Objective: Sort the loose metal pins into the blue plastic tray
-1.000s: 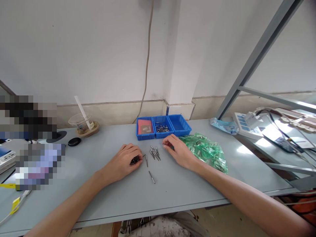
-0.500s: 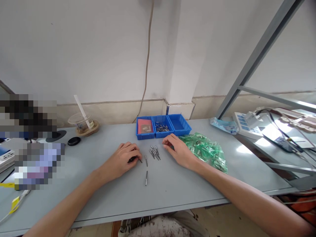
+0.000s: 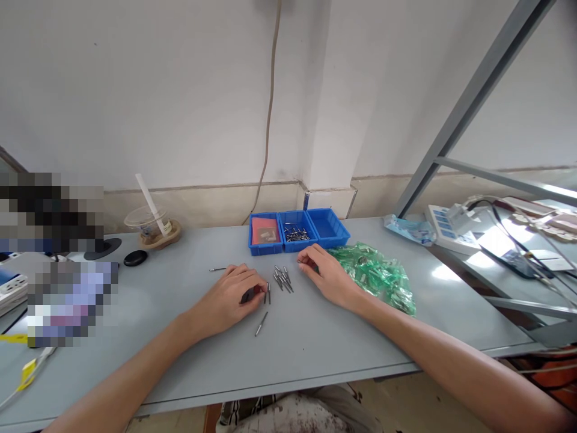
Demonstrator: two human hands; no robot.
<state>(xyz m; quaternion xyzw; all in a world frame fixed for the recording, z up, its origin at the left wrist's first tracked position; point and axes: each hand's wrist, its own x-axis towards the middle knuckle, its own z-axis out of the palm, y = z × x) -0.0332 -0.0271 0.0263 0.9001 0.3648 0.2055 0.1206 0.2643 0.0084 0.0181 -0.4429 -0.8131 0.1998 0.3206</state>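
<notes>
My left hand point(image 3: 238, 296) rests low over the grey table with thumb and forefinger pinched on a slim metal pin point(image 3: 265, 297). A second metal pin lies right beside it, touching or nearly so. Something dark shows under the curled fingers; I cannot make it out. Nearer me lies a tilted loose pin point(image 3: 261, 323). Behind the hand, another pin point(image 3: 217, 269) lies sideways. Between the hands is a small pile of metal pins point(image 3: 283, 279). My right hand point(image 3: 322, 273) rests beside the pile, fingertips pinched together on something too small to name.
Three joined blue bins stand at the back: the left bin point(image 3: 265, 248) holds a red sheet and a small bag, the middle bin point(image 3: 296, 245) metal pins. The right bin point(image 3: 328, 225) adjoins them. Green plastic bags point(image 3: 376, 273) lie by my right forearm. A cup point(image 3: 146, 219) stands back left.
My left hand has moved right, bringing its pin beside the lying one. The nearest pin has turned to a slant. The sideways pin behind the hand has come into sight. My right hand stays put.
</notes>
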